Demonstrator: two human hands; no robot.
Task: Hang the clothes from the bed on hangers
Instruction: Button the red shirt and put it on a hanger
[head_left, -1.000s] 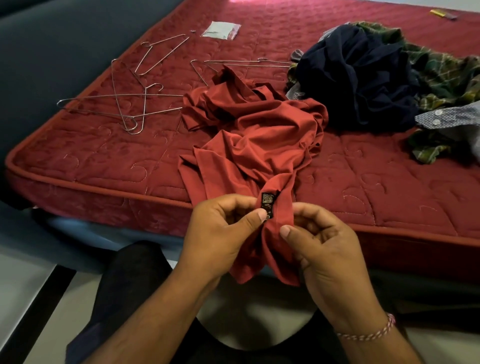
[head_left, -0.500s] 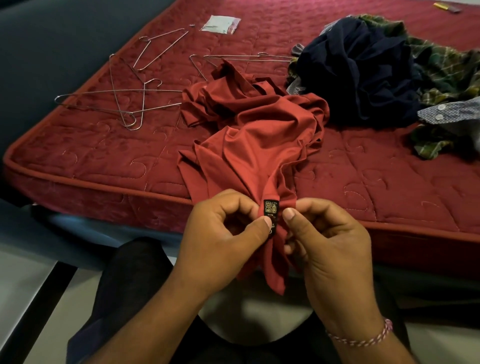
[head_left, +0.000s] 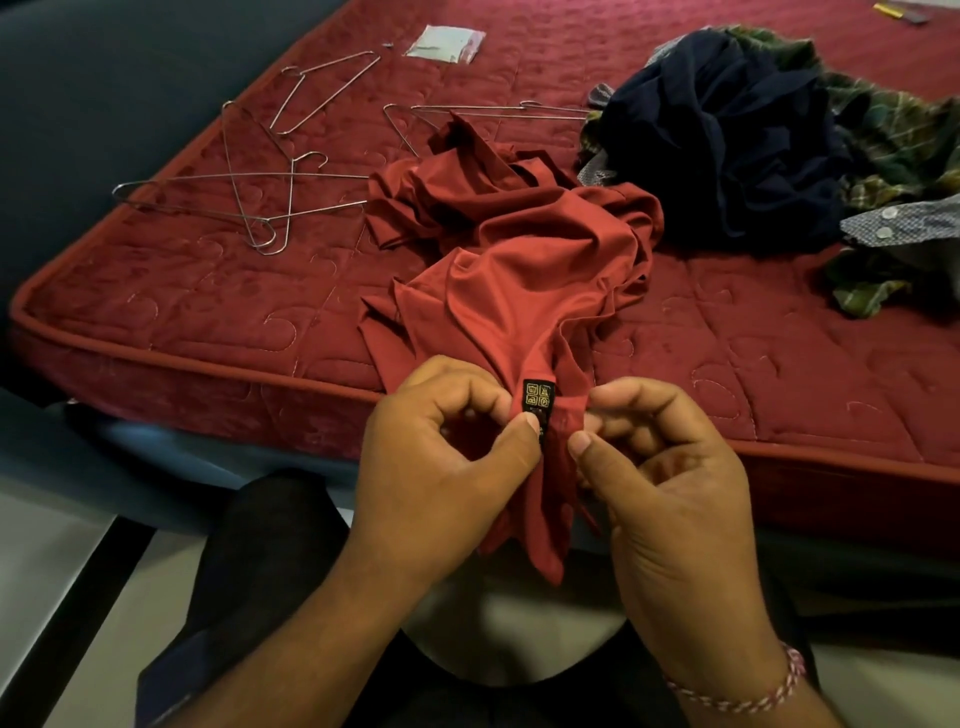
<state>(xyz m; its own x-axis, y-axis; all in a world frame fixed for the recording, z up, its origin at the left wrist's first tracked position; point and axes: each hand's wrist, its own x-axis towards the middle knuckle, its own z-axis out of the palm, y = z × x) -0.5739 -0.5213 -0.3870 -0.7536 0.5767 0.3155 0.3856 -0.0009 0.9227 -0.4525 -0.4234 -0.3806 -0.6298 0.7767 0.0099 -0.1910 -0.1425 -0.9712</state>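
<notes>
Both the left hand (head_left: 441, 462) and right hand (head_left: 660, 483) pinched the crumpled rust-red fabric garment (head_left: 519, 291) at its black care label (head_left: 538, 402), over the bed's maroon quilted mattress (head_left: 208, 312); finding the collar before fetching a wire hanger (head_left: 244, 192) seemed wisest.

Count taken at the bedside. Wire hangers (head_left: 249, 197) on the mattress (head_left: 208, 322) — at least four, some overlapping, so the exact figure is uncertain. Red garments (head_left: 519, 270): one. Dark navy garments (head_left: 727, 150): one. Green plaid garments (head_left: 904, 135): one. Grey buttoned shirts (head_left: 904, 226): one, partly in view. Clear plastic packets (head_left: 445, 44): one. Hands — two, left hand (head_left: 441, 462) and right hand (head_left: 670, 483).
</notes>
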